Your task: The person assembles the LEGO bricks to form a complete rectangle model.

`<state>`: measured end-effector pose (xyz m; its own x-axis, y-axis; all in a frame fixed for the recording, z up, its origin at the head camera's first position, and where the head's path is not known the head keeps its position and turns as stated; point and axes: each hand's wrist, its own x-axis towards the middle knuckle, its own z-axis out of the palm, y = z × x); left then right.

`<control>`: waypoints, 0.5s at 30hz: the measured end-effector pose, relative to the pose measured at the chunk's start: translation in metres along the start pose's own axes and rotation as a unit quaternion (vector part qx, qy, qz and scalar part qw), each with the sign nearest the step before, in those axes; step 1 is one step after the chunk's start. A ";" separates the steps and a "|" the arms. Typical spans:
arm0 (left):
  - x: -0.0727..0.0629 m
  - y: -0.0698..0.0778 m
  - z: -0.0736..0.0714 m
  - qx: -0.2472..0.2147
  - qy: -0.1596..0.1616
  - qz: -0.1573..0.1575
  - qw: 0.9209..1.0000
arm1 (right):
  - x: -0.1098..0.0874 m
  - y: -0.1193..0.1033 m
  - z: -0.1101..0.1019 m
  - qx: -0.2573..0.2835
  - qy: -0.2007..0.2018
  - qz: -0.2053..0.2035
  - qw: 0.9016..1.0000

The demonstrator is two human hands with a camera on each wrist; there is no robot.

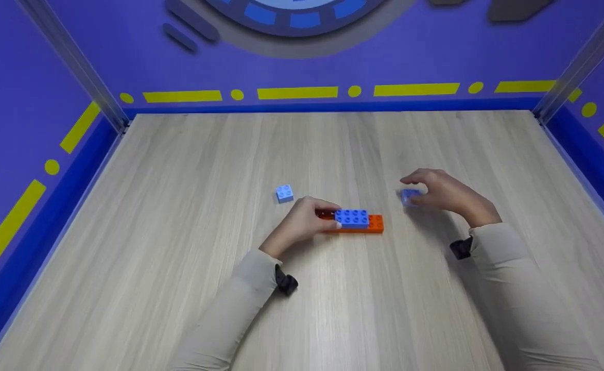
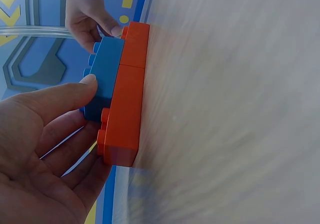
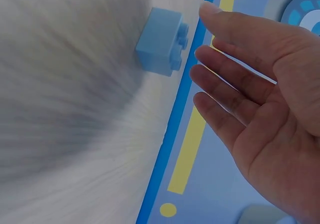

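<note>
My left hand (image 1: 304,221) holds a blue brick (image 1: 352,218) with the thumb on one side and fingers behind. This blue brick sits studs-up across two orange bricks (image 1: 376,224), which lie end to end on the table; their seam shows in the left wrist view, below the blue brick (image 2: 106,74). My right hand (image 1: 446,190) hovers at a small light blue brick (image 1: 410,197) on the right. The right wrist view shows that brick (image 3: 160,42) apart from the extended fingers (image 3: 220,79), with nothing in the hand.
Another small light blue brick (image 1: 284,194) stands on the wooden table (image 1: 204,170), behind and left of the left hand. Purple-blue walls with yellow marks (image 1: 297,93) border the table at the back and both sides.
</note>
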<state>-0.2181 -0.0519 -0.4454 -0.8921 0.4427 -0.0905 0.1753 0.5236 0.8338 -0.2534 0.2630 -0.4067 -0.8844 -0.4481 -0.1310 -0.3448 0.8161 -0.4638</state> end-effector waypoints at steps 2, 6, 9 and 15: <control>0.000 0.000 0.000 0.000 -0.002 0.000 1.000 | 0.000 0.001 0.001 -0.002 -0.006 0.013 1.000; -0.001 0.001 0.000 0.000 -0.004 -0.003 1.000 | 0.000 0.003 0.002 -0.003 -0.017 0.038 0.999; -0.001 0.001 0.000 -0.002 -0.004 -0.005 1.000 | 0.000 0.003 0.003 -0.001 -0.018 0.042 0.999; -0.001 0.001 0.000 -0.002 -0.004 -0.009 1.000 | 0.000 0.005 0.004 -0.001 -0.018 0.037 0.999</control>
<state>-0.2168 -0.0521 -0.4441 -0.8922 0.4381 -0.1097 0.1569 0.5285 0.8343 -0.2533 0.2653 -0.4124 -0.8960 -0.3986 -0.1956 -0.2794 0.8485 -0.4494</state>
